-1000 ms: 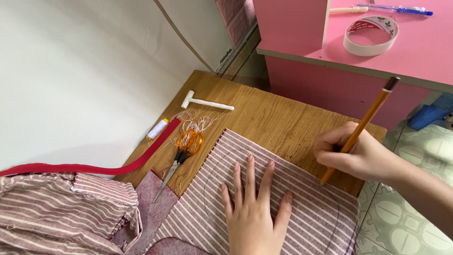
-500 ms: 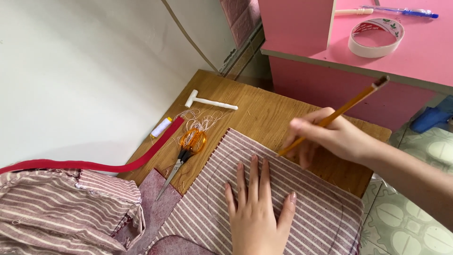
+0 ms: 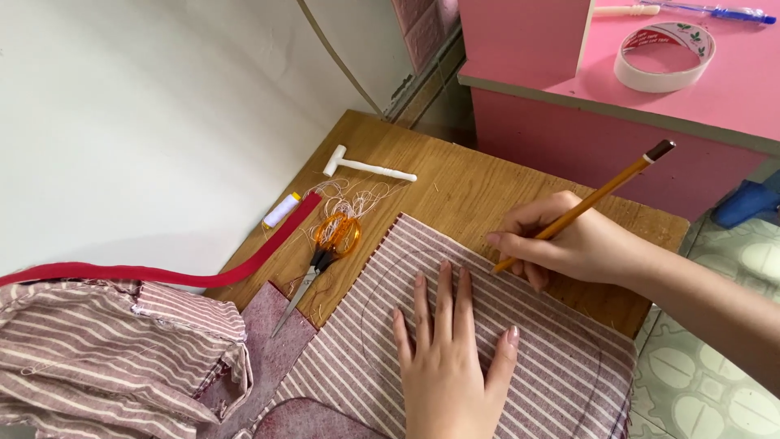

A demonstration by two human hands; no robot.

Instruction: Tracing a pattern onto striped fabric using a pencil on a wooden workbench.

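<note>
Pressing my left hand [image 3: 451,358] flat on the striped fabric [image 3: 455,341], fingers spread, right at the near edge of the wooden table [image 3: 479,187]. A faint curved line shows on the cloth around my fingers. My right hand [image 3: 569,244] sits just past it, near the table's right edge, pinching a yellow pencil [image 3: 597,199] with the tip down on the fabric's far edge. Off to the left there's a bunched heap of the same striped cloth [image 3: 114,349] hanging over the near left corner, with a red strip [image 3: 203,272] running across it. Orange-handled scissors [image 3: 325,252] lie just beside the fabric's left edge, sitting in a mess of loose thread [image 3: 353,199]. Further back, near the far left edge, a small white thread spool [image 3: 282,210] and a white T-shaped plastic tool [image 3: 366,167]. Beyond the table, a roll of tape [image 3: 665,57] and a blue pen [image 3: 715,11] rest on the pink shelf [image 3: 731,89].
</note>
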